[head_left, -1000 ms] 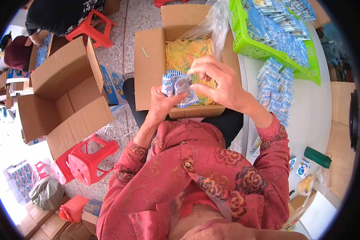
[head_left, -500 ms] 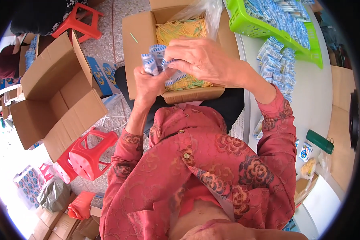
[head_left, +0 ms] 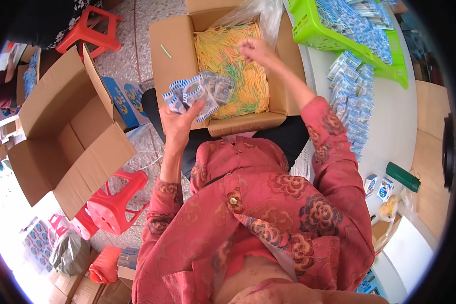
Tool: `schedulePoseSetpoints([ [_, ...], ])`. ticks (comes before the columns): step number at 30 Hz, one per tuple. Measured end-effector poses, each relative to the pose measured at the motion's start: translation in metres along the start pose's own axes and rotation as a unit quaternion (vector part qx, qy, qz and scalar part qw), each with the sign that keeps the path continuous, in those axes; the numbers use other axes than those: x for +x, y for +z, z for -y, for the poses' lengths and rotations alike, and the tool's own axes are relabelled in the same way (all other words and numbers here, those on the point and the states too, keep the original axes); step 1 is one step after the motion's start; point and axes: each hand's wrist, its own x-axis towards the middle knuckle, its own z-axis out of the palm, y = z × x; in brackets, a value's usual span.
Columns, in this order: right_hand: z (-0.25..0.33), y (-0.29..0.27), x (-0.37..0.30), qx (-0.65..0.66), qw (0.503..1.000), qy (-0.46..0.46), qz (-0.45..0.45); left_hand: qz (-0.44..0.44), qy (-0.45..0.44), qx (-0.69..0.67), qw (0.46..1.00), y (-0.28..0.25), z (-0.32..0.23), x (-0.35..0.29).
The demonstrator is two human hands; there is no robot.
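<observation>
My left hand (head_left: 177, 121) is closed around a folded strip of small clear packets with blue-and-white striped edges (head_left: 191, 93). Part of the strip hangs over the open cardboard box (head_left: 171, 66) in front of me. Inside that box lies a heap of thin yellow and green sticks (head_left: 250, 96). My right hand (head_left: 256, 52) is above the far right part of the heap, apart from the left hand. Its fingers are curled in; anything in them is too small or hidden to make out.
At the right, a white table (head_left: 390, 121) bears a green basket (head_left: 334, 41) of packets, a pile of packet strips (head_left: 350, 93) and a green bottle (head_left: 403, 177). Left are an empty cardboard box (head_left: 81, 129) and red plastic stools (head_left: 111, 207). Clear plastic (head_left: 268, 23) hangs over the box's far edge.
My right hand has let go of the packets and moved away to the far right over the sticks. My left hand has shifted slightly down and left, with the strip now spread wider.
</observation>
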Motion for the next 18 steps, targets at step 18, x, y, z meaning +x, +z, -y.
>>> schedulePoseSetpoints([
  [18, -0.124, 0.065, 0.051, -0.321, 0.913, 0.241, -0.073, 0.026, -0.074, 0.022, 0.997, 0.007, 0.006, 0.002],
])
